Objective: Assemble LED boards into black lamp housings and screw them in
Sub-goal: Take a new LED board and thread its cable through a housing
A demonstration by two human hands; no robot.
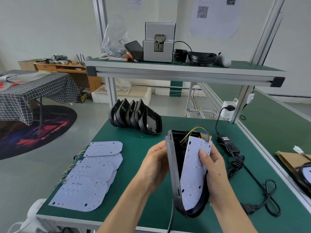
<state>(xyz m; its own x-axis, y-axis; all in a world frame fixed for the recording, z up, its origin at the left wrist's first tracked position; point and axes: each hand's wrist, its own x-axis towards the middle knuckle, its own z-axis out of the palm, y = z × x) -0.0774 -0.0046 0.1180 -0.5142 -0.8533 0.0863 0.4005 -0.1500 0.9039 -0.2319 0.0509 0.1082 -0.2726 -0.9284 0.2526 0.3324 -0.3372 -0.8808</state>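
LED board [193,174] tilted inside black housing [173,167], both hands gripping

A black lamp housing [175,174] is held up off the counter [134,148], standing on its rounded end with its open side turned toward 3 o'clock. A pale LED board [193,174], dotted with small red and orange LEDs, leans partly inside it, the rounded end seated low in the shell and the square end tilted out at 1 o'clock. Coloured wires [196,132] loop from that square end back into the housing. At 11 o'clock, a row of empty black housings [136,116] stands on edge, nested together. At 9 o'clock, a stack of loose LED boards [90,174] lies flat and overlapping, their wires at the left edges.
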